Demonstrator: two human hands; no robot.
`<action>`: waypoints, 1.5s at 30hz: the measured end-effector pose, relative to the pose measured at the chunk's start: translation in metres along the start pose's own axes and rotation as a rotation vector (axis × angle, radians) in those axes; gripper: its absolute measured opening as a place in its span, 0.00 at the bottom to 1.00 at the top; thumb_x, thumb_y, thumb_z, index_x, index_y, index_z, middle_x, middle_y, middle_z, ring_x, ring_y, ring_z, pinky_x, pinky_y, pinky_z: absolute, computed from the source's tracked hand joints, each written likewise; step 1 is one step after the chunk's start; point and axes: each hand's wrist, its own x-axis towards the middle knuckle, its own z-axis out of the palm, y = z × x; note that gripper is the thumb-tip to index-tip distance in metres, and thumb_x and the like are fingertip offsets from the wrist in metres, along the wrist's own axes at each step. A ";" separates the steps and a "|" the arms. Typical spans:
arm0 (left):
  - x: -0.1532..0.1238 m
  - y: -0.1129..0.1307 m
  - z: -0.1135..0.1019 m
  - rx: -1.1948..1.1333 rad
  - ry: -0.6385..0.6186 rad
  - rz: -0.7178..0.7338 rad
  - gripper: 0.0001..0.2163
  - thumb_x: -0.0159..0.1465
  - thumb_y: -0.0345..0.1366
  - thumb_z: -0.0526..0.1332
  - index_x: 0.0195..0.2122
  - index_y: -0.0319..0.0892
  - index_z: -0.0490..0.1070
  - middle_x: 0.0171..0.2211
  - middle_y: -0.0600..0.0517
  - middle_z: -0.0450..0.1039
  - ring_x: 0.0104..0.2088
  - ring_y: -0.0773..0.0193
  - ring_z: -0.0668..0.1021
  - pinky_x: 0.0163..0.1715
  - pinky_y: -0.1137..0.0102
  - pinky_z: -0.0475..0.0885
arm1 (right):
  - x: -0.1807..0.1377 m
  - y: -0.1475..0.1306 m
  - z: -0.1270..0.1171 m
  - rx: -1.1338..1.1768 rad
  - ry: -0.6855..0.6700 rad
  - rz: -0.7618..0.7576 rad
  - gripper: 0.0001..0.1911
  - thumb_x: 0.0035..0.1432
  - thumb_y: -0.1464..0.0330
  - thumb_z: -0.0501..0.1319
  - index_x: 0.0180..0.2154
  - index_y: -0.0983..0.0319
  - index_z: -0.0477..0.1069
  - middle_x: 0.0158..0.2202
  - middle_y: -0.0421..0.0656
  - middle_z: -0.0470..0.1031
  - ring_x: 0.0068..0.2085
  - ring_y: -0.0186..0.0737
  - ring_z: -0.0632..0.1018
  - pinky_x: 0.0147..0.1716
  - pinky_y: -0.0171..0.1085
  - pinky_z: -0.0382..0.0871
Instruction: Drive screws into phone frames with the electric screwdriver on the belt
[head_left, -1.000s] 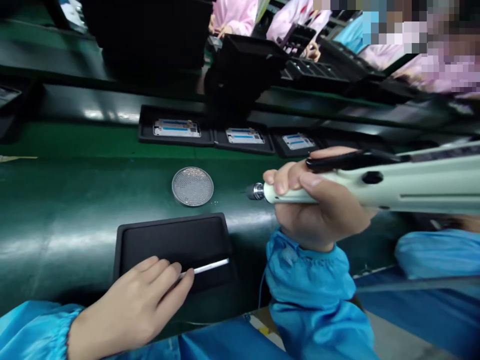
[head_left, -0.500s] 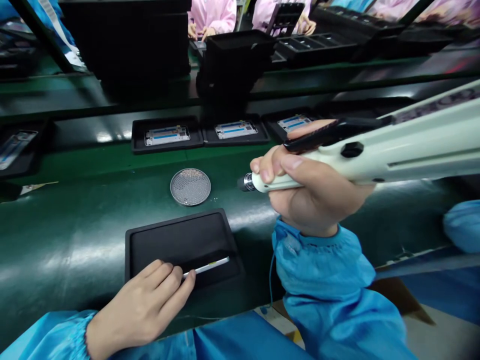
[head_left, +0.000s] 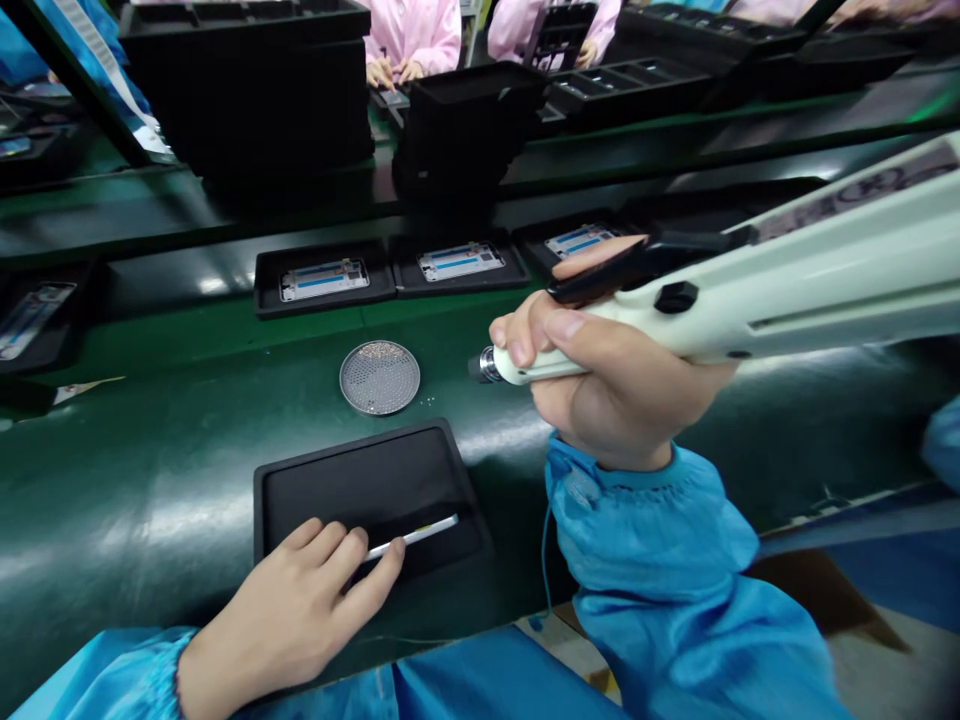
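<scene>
My right hand is wrapped round a pale green electric screwdriver, fingers over its black lever. The screwdriver's dark tip points left, in the air above the bench. Low on the left, my left hand is closed on a thin silver phone frame, seen edge-on over a black tray. Part of the frame is hidden behind my fingers. Just beyond the tray lies a round grey perforated dish with tiny screws on it. A few small specks lie beside the dish.
Farther back, black trays hold white phone frames with blue strips. Tall stacks of black trays stand behind them. Co-workers in pink sleeves work across the green bench.
My left thumb has slid slightly right along the phone frame's edge. The screwdriver in my right hand has shifted a little left in view, and the camera has tilted slightly.
</scene>
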 end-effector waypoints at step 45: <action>-0.112 -0.237 -0.017 0.119 -0.004 -1.027 0.13 0.72 0.42 0.56 0.48 0.38 0.71 0.42 0.48 0.74 0.41 0.61 0.78 0.44 0.61 0.76 | 0.020 0.018 -0.028 -0.121 0.153 0.124 0.11 0.40 0.68 0.72 0.28 0.52 0.75 0.17 0.37 0.66 0.20 0.40 0.70 0.27 0.49 0.71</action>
